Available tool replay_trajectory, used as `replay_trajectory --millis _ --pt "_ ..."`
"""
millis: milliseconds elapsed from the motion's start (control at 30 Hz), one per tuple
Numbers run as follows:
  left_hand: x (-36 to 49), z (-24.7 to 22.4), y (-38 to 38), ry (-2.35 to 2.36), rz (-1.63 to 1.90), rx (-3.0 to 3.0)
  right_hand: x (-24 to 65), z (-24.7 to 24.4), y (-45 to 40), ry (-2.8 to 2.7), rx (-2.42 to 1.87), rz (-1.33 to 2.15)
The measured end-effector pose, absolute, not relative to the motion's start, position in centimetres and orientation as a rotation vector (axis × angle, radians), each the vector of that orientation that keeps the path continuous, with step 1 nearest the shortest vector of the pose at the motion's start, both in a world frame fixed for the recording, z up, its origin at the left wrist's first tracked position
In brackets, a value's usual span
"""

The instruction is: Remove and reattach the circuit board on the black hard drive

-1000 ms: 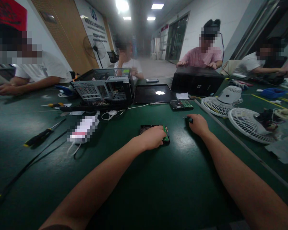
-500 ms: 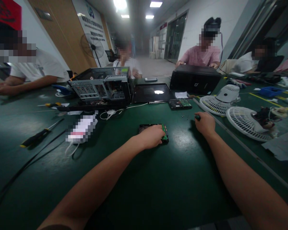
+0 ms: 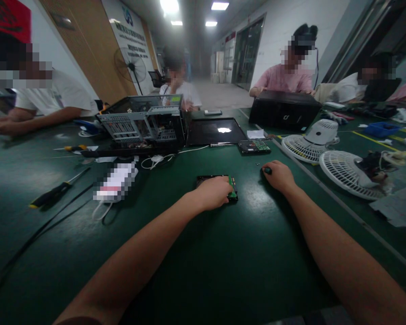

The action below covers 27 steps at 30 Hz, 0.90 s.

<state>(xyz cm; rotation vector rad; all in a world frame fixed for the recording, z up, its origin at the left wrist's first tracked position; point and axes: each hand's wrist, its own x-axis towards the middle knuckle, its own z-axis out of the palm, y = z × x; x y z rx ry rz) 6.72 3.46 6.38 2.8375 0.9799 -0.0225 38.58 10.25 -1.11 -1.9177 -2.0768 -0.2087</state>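
A hard drive [image 3: 232, 192] lies on the green tabletop with its circuit-board end showing. My left hand [image 3: 214, 194] is closed over it, fingers curled on its top and edge, hiding most of the drive. To the right, my right hand [image 3: 278, 175] rests on the table in a fist around a dark tool handle [image 3: 267, 170]. Only the rounded end of that handle sticks out; the remainder is hidden by the fingers. Small screws [image 3: 257, 164] lie just beyond that hand. A second hard drive [image 3: 255, 146], board side up, sits farther back.
An open computer case [image 3: 142, 124] stands back left beside a flat black panel [image 3: 214, 131]. White fan parts [image 3: 350, 174] lie right. A yellow-black screwdriver [image 3: 50, 195], a phone [image 3: 117, 183] and cables are at left. A co-worker across the table handles a black case [image 3: 286, 110].
My right hand has slid left with the dark tool handle, nearer the loose screws. My left hand stays on the hard drive. The black case across the table has shifted right.
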Motion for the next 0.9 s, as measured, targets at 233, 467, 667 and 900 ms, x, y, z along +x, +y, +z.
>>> replay_trajectory --millis 233,467,667,900 --pt "6.7 6.6 3.3 0.982 -0.022 2.842 37.8 -1.3 10.7 -2.062 -1.904 -0.196" --pt "6.7 6.8 3.4 0.991 -0.04 2.822 37.4 -1.3 11.3 -2.099 -1.888 -0.168" --pt "6.6 6.8 3.4 0.974 -0.04 2.835 37.4 -1.0 10.9 -2.109 -1.867 -0.156" --pt "6.6 6.9 3.4 0.973 -0.048 2.836 37.8 -1.4 10.8 -2.103 -1.848 -0.165"
